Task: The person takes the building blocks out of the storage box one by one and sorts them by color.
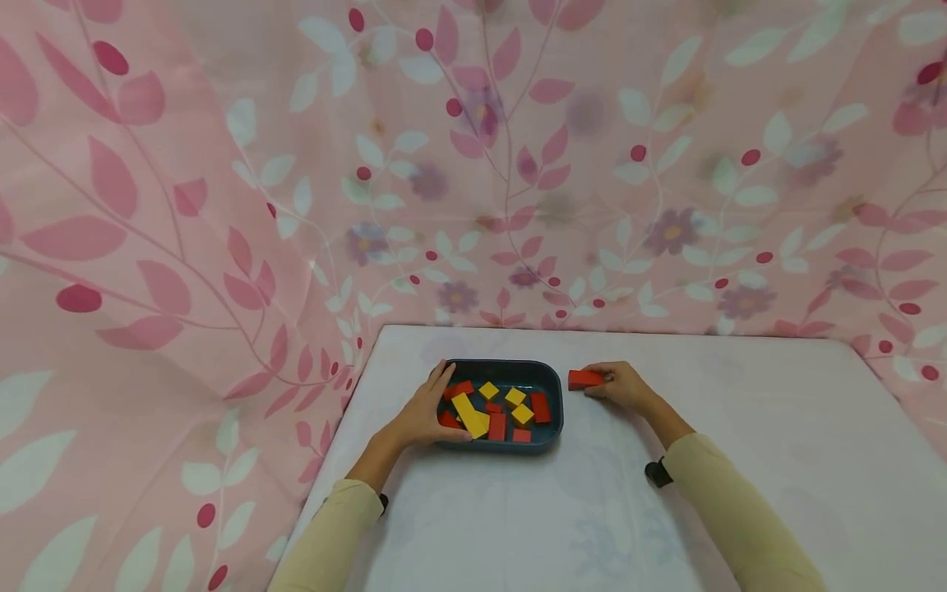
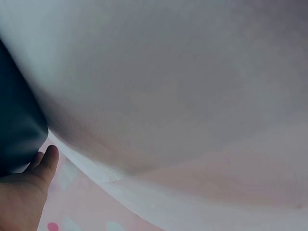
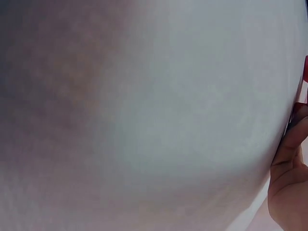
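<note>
A dark blue tray [image 1: 553, 444] on the table holds several red and yellow blocks, among them a long yellow block [image 1: 466, 412] lying aslant on others. My left hand [image 1: 422, 415] grips the tray's left end, fingers at the far rim and thumb along the near one. In the left wrist view the left hand [image 2: 29, 192] shows beside the tray's dark wall [image 2: 19, 120]. Just right of the tray, my right hand [image 1: 625, 386] pinches a red block [image 1: 584, 379] by its right end. The right wrist view catches only part of the right hand [image 3: 291, 187] and a sliver of red [image 3: 306, 70].
A white cloth covers the table [image 1: 518, 526], whose back edge meets a pink floral curtain [image 1: 518, 164]. More of this curtain [image 1: 148, 329] hangs along the left side. A dark band piece [image 1: 658, 473] sits at the right cuff.
</note>
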Demonstrator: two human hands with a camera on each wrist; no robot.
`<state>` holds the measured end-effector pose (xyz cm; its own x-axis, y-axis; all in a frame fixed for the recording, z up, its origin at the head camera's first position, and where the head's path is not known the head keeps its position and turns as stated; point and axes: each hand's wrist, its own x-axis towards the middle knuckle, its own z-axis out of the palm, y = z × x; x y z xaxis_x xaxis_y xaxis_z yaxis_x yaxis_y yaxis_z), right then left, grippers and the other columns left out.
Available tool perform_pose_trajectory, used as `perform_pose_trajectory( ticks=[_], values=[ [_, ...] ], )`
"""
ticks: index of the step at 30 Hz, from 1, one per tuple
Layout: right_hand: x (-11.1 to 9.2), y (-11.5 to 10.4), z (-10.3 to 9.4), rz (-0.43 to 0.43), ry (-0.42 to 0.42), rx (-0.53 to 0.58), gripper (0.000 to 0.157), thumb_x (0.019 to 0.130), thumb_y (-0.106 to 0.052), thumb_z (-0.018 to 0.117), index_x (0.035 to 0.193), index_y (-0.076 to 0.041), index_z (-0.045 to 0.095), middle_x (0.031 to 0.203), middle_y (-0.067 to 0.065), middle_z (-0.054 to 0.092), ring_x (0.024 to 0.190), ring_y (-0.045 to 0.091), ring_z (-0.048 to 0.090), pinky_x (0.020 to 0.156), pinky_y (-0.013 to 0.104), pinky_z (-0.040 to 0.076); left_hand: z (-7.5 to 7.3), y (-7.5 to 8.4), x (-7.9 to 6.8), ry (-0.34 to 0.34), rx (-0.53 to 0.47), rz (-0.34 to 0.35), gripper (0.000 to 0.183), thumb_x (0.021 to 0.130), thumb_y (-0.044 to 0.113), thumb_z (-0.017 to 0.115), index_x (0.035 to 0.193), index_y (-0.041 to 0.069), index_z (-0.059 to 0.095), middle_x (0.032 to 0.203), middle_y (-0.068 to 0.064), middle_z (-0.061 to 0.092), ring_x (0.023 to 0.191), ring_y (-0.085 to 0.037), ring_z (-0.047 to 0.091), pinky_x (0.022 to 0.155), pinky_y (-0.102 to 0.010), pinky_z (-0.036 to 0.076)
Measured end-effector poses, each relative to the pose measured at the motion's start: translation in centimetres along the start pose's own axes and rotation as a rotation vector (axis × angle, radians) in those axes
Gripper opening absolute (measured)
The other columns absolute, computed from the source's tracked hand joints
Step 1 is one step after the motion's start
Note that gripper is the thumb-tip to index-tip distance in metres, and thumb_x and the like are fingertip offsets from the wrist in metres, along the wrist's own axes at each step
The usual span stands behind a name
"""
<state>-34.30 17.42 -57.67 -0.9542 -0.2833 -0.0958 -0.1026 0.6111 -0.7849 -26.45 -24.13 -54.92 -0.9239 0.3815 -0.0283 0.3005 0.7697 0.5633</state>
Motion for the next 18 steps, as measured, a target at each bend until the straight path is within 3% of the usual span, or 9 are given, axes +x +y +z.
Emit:
perform_pose_trajectory(
  ticks=[3, 6, 9, 13, 18],
  values=[
    [-0.05, 0.05, -0.05, 0.006, -0.008, 0.015, 0.045, 0.085, -0.018, 0.078, 0.127, -0.007, 0.067, 0.125, 0.02, 0.063, 0.105, 0.03, 0.053, 0.082, 0.031, 0.048, -0.02, 0.04, -0.04, 0.001, -0.006, 0.004, 0.128, 0.064, 0.069, 0.08, 0.16, 0.03, 0.005, 0.169, -0.002, -0.001, 0.149, -0.04, 0.024, 0.113, -0.067, 0.029],
    [0.02, 0.0, -0.08, 0.007, -0.038, 0.033, 0.05, 0.086, -0.019, 0.078, 0.131, -0.006, 0.063, 0.132, 0.022, 0.06, 0.113, 0.034, 0.052, 0.093, 0.041, 0.049, -0.08, -0.06, -0.03, 0.014, -0.005, 0.01, 0.128, 0.064, 0.069, 0.081, 0.16, 0.03, 0.007, 0.168, -0.004, 0.001, 0.148, -0.04, 0.024, 0.112, -0.067, 0.03],
    [-0.01, 0.14, -0.24, 0.07, -0.045, 0.071, 0.054, 0.084, -0.02, 0.08, 0.132, -0.006, 0.06, 0.134, 0.02, 0.058, 0.116, 0.033, 0.051, 0.101, 0.046, 0.044, 0.01, -0.09, 0.04, 0.008, -0.003, 0.014, 0.127, 0.064, 0.07, 0.079, 0.16, 0.029, 0.007, 0.168, -0.004, 0.0, 0.148, -0.04, 0.024, 0.112, -0.067, 0.03],
    [-0.14, 0.51, -0.55, 0.136, -0.055, 0.107, 0.054, 0.083, -0.02, 0.08, 0.129, -0.004, 0.059, 0.127, 0.017, 0.06, 0.109, 0.029, 0.051, 0.093, 0.04, 0.044, 0.11, 0.05, 0.04, -0.011, -0.005, 0.006, 0.128, 0.064, 0.072, 0.078, 0.16, 0.029, 0.005, 0.168, 0.0, -0.003, 0.149, -0.04, 0.023, 0.114, -0.066, 0.028],
    [-0.07, 0.5, -0.62, 0.112, -0.053, 0.102, 0.046, 0.084, -0.02, 0.079, 0.124, -0.004, 0.062, 0.117, 0.013, 0.062, 0.101, 0.025, 0.052, 0.084, 0.031, 0.043, -0.09, 0.27, -0.11, -0.012, 0.002, -0.008, 0.128, 0.064, 0.072, 0.078, 0.16, 0.03, 0.005, 0.168, 0.0, -0.003, 0.148, -0.04, 0.024, 0.113, -0.066, 0.029]
  ],
)
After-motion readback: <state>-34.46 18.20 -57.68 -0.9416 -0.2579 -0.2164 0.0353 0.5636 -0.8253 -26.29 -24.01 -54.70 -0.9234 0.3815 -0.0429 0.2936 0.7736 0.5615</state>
